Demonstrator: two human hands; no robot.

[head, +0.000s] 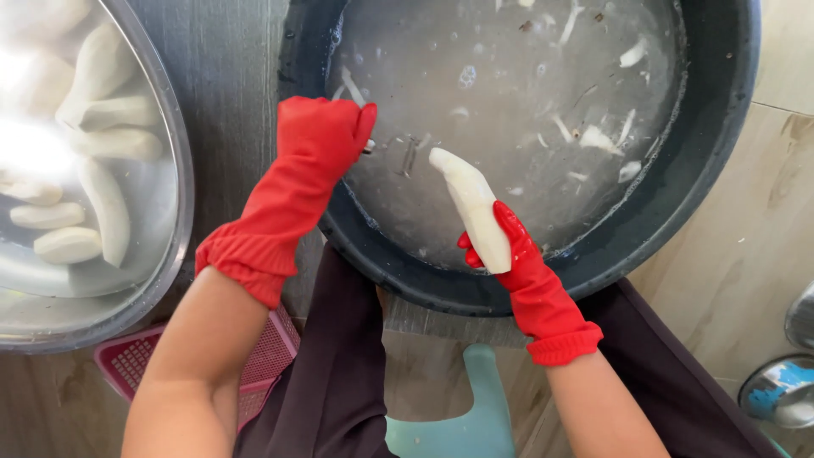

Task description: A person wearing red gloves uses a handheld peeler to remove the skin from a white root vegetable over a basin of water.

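Both my hands wear red rubber gloves. My right hand [509,250] grips a peeled white root [471,208], holding it upright over the near rim of a large dark basin [721,127] full of cloudy water with floating peel scraps. My left hand [322,136] is closed in a fist at the basin's left rim; a small metal tip [370,147] sticks out of it, and the tool itself is hidden.
A shiny metal bowl [165,254] at the left holds several peeled white roots in water. A pink plastic basket [127,360] lies under it. A light green stool [475,416] is between my knees. Metal pot edges [784,390] show at the lower right on the tiled floor.
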